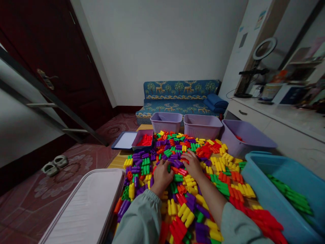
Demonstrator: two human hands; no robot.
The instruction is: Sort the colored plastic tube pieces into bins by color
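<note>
A big heap of plastic tube blocks (188, 176) in purple, green, red, yellow and orange covers a low table. My left hand (162, 176) rests on the heap with its fingers curled over purple and green pieces; what they hold is hidden. My right hand (193, 163) lies beside it, fingers bent down onto red and purple pieces near the heap's middle. Both arms wear grey-green sleeves.
A blue bin (284, 189) with green blocks stands at the right. Three lilac bins (202, 126) line the far side, and a small tray of red blocks (143, 139) sits by a blue tray (124, 140). A white lid (86, 206) lies near left. Slippers (54, 165) rest on the floor.
</note>
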